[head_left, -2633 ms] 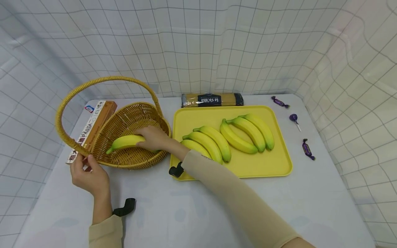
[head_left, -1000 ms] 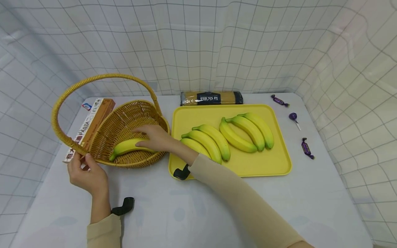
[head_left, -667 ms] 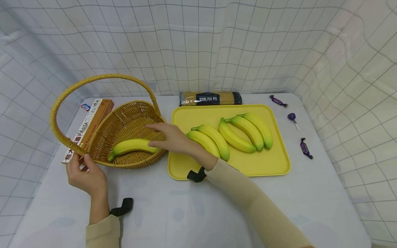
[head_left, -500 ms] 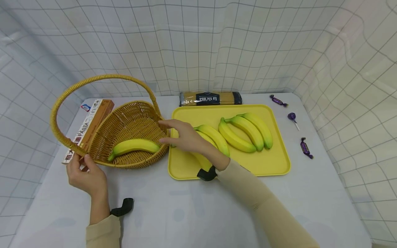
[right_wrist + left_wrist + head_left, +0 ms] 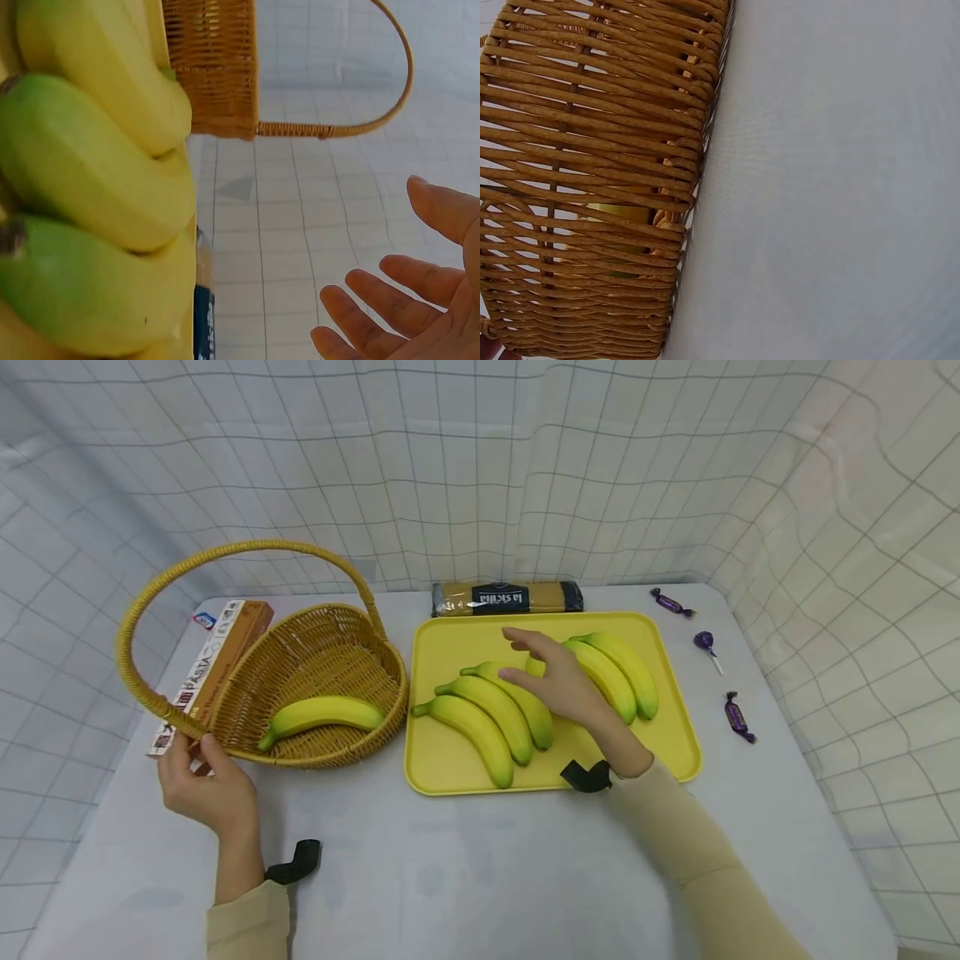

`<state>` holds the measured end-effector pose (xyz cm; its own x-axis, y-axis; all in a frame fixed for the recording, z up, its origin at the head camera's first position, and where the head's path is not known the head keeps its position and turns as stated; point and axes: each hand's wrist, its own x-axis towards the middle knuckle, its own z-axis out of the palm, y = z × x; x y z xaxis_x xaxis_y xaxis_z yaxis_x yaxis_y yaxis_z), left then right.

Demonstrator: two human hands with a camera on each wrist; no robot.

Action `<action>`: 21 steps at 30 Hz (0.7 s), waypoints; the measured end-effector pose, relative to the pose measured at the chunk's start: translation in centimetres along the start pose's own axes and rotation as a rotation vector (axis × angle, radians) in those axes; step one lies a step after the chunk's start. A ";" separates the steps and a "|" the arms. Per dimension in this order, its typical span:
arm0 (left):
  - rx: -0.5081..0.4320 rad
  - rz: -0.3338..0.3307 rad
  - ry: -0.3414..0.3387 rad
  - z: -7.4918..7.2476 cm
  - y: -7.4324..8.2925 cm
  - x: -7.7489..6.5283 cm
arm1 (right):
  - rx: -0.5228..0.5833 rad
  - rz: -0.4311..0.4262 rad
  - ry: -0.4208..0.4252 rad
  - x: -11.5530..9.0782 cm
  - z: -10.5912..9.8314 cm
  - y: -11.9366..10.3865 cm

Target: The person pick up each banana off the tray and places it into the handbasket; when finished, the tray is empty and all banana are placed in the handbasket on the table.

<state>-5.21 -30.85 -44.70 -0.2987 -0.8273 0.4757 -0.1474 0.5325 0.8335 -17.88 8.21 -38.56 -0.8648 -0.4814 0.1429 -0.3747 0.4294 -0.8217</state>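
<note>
Steady the wicker basket, pinched at its near-left edge in left hand; with right hand above the yellow tray, loosely spread and gripping nothing, best probably to close round the middle of 1 of 6 bananas there, lifting straight up, minding 1 banana lying in basket

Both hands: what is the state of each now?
Left hand: holding the brown woven wicker basket by its edge.
Right hand: open, empty, over the yellow rectangular tray.
</note>
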 end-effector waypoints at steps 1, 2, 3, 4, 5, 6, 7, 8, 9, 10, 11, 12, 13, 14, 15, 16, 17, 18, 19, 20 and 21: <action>-0.004 0.006 0.001 0.0 0.0 0.0 | 0.001 0.021 0.017 -0.2 -0.5 0.4; -0.008 0.010 0.000 -0.1 0.1 0.0 | 0.000 0.041 0.035 -0.5 -0.9 0.9; -0.008 0.012 0.000 -0.1 0.1 0.0 | -0.001 0.057 0.054 -0.7 -1.4 1.3; -0.006 0.015 -0.003 -0.1 0.1 0.0 | -0.004 0.070 0.072 -0.9 -1.9 1.8; -0.007 0.013 -0.002 -0.1 0.1 0.0 | -0.008 0.083 0.090 -1.1 -2.3 2.2; -0.006 0.014 -0.005 -0.1 0.0 0.0 | -0.014 0.096 0.107 -1.4 -2.7 2.6; -0.007 0.011 -0.004 -0.1 0.0 0.0 | -0.023 0.108 0.124 -1.6 -3.2 3.0; -0.008 0.005 -0.001 0.0 0.0 0.0 | -0.032 0.118 0.141 -1.8 -3.6 3.4; -0.005 0.003 0.000 0.0 0.0 0.0 | -0.038 0.126 0.156 -2.1 -4.1 3.7; -0.004 0.000 0.002 0.1 0.1 0.0 | -0.048 0.132 0.170 -2.3 -4.5 4.1; -0.004 -0.004 0.006 0.1 0.2 0.0 | -0.059 0.139 0.186 -2.5 -4.9 4.5; -0.003 -0.010 0.009 0.1 0.3 0.0 | -0.069 0.144 0.200 -2.7 -5.3 4.8; -0.003 -0.020 0.016 0.2 0.4 -0.1 | -0.077 0.148 0.215 -3.0 -5.7 5.2; 0.000 -0.026 0.017 0.2 0.6 -0.1 | -0.086 0.154 0.229 -3.2 -6.1 5.6; 0.005 -0.030 0.018 0.2 0.8 -0.1 | -0.096 0.161 0.242 -3.4 -6.4 6.0; 0.007 -0.038 0.022 0.1 1.1 -0.2 | -0.109 0.167 0.255 -3.7 -6.8 6.4; 0.010 -0.045 0.024 0.1 1.3 -0.2 | -0.117 0.175 0.269 -3.9 -7.2 6.8; 0.017 -0.047 0.024 0.1 1.4 -0.3 | -0.124 0.183 0.281 -4.1 -7.5 7.2; 0.022 -0.048 0.024 0.1 1.5 -0.3 | -0.128 0.192 0.294 -4.2 -7.8 7.5; 0.026 -0.046 0.023 0.0 1.6 -0.3 | -0.132 0.200 0.307 -4.4 -8.1 7.9; 0.029 -0.044 0.022 0.0 1.6 -0.3 | -0.133 0.208 0.318 -4.6 -8.3 8.2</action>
<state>-5.35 -29.71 -43.55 -0.2706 -0.8537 0.4449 -0.1875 0.5001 0.8454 -19.78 20.29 -41.41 -0.9793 -0.1217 0.1618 -0.2025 0.5976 -0.7758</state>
